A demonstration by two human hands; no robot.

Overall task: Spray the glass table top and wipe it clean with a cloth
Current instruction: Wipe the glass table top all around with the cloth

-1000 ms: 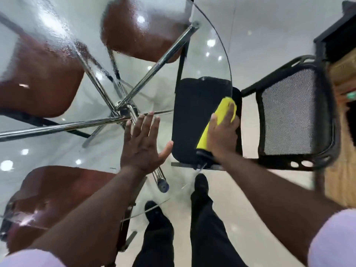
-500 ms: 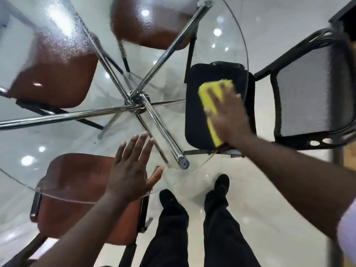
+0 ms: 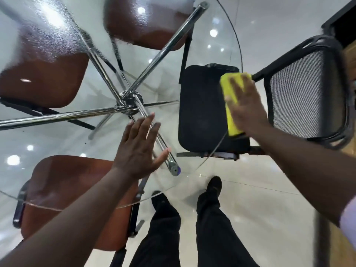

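I am standing by a big round clear glass tabletop (image 3: 57, 143). A person leans over it with both arms out.

The right hand (image 3: 245, 107) lies flat on a bright yellow folded cloth (image 3: 232, 120). The fingers are straight and a little apart. They press the cloth down onto the glass. The grip is open, and nothing is curled around the cloth. The cloth sits at the right edge of the tabletop, right above the seat of a black chair (image 3: 202, 108). The hand looks a bit blurry.

The left hand (image 3: 138, 149) is flat on the glass too, near the front edge. Its fingers are spread wide and its grip is open. It holds nothing.

The far left part of the glass is covered in tiny wet drops (image 3: 48, 35). It looks cloudy there. The part near the person looks clear.

Under the glass I can see shiny silver metal bars (image 3: 63, 117). They meet at a round hub (image 3: 128, 103) in the middle.

Three brown chairs are tucked under the tabletop. One is at the far left (image 3: 44, 79), one is at the far side (image 3: 146, 22), and one is near the person (image 3: 63, 189). The black chair has a grey mesh back (image 3: 300, 93) that stands past the edge of the glass.

The person wears black trousers (image 3: 163, 237) and black shoes (image 3: 213, 186). The feet stand on a shiny white floor (image 3: 269, 189), just beside the tabletop. A pale sleeve (image 3: 348, 214) shows on the right arm.
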